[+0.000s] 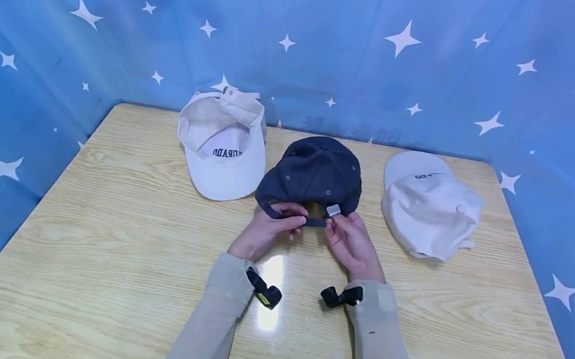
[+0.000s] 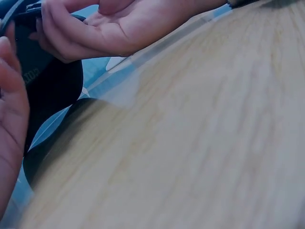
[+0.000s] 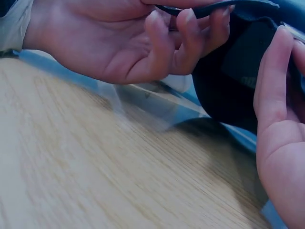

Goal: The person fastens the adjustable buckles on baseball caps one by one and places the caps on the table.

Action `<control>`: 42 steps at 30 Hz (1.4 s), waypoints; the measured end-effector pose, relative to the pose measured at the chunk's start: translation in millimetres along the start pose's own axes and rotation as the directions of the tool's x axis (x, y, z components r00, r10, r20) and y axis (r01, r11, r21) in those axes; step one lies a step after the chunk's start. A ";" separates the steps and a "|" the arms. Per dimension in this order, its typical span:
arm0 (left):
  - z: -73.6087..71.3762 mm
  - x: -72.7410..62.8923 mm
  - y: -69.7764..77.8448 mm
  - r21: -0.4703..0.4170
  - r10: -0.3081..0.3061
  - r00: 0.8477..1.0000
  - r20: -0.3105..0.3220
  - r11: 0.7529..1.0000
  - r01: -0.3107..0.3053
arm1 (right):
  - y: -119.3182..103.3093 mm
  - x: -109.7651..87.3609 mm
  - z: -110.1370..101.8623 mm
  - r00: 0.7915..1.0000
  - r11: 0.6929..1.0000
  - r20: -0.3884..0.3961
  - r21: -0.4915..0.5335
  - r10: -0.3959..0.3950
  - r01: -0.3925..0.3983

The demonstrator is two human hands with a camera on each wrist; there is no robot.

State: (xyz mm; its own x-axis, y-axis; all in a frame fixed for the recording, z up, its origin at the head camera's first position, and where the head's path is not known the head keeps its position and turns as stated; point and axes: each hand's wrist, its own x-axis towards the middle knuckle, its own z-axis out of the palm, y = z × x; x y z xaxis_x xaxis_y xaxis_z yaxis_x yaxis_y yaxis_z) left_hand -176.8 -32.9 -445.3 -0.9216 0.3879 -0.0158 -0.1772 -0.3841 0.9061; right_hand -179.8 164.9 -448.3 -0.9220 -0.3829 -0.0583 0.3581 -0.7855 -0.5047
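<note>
A navy baseball cap point(image 1: 315, 174) stands at the middle back of the table, its rear opening facing me. Between thumb and fingers, my left hand point(image 1: 266, 231) pinches the cap's back strap point(image 1: 315, 222) on the left side. My right hand point(image 1: 357, 249) holds the other side of the opening, thumb and fingers at a silver metal buckle point(image 1: 333, 210). In the right wrist view the dark strap point(image 3: 214, 7) runs over the curled fingers of the left hand point(image 3: 114, 45). The cap's brim is hidden behind its crown in the head view.
To the left a white cap point(image 1: 225, 178) lies with its hollow side up, dark lettering showing inside. Another white cap point(image 1: 431, 215) lies crown up on the right. Both rest on the wooden table point(image 1: 111, 254), before a blue star-patterned curtain point(image 1: 336, 48).
</note>
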 end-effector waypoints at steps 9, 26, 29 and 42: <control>-0.3 1.2 0.7 -0.160 0.051 0.997 -0.061 0.985 -0.060 | 0.1 1.2 1.5 0.998 1.000 0.068 -0.005 0.003 -0.003; 0.5 2.0 -0.7 -0.157 0.055 0.996 -0.068 0.985 -0.065 | 6.0 3.4 5.6 0.998 0.992 0.059 -0.124 0.000 0.007; 1.2 3.7 -1.5 -0.075 0.046 0.996 -0.070 0.996 -0.051 | 5.7 3.9 6.2 0.999 0.992 0.051 -0.129 0.006 0.000; 1.6 4.2 -5.5 0.096 0.017 0.997 -0.081 0.995 -0.009 | 7.6 4.8 7.6 0.996 0.982 0.080 -0.189 0.030 -0.014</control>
State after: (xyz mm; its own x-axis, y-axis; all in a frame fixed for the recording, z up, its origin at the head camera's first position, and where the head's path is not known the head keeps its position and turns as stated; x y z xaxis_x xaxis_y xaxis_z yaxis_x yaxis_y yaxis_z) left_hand -179.1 -27.8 -449.7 -0.9492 0.3127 -0.0348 -0.1352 -0.3055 0.9425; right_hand -180.4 153.3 -445.9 -0.8961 -0.4438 -0.0037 0.3365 -0.6738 -0.6579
